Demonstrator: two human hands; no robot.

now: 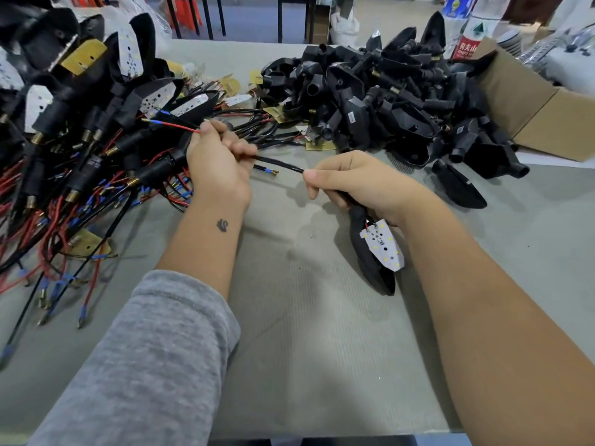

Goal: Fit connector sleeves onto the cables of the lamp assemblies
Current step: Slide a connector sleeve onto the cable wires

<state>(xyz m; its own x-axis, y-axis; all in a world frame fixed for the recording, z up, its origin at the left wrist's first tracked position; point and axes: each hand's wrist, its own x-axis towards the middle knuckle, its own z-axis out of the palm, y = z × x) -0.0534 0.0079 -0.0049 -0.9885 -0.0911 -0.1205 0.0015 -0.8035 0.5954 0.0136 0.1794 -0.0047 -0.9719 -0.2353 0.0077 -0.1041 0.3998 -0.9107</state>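
My left hand [217, 162] grips a thin black cable [279, 163], and a red wire [175, 125] with a blue and brass tip sticks out past its far side. My right hand [360, 181] pinches the same cable at its other end and holds a black lamp assembly [370, 262] whose white LED board [383, 246] faces up below the wrist. The cable runs taut between both hands above the grey table [306, 349]. A short loose cable end [265, 170] with a brass tip lies just under it.
A heap of finished lamp assemblies with red and black wires [74, 149] covers the left side. A pile of black housings and sleeves [386, 101] lies at the back right beside a cardboard box [544, 117]. Bottles [470, 30] stand behind it.
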